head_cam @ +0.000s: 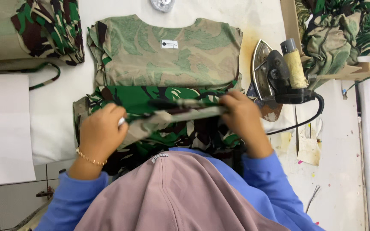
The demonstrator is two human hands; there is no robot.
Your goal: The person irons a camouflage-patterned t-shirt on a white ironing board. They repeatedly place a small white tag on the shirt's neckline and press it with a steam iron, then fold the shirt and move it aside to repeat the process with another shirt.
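My left hand (101,130) and my right hand (240,115) both grip the near edge of a green camouflage garment (142,96), pinching a folded strip of cloth stretched between them. The garment lies over the lower part of a folded stack of pale camouflage shirts (168,60) with a small white label near the collar. A gold bracelet sits on my left wrist, and blue sleeves cover both arms. A mauve cloth at the bottom hides the garment's near part.
An electric iron (275,72) stands on its heel right of the stack, its black cord (313,115) looping toward me. More camouflage clothes lie at top left (43,30) and top right (343,34). White paper (5,128) lies at left.
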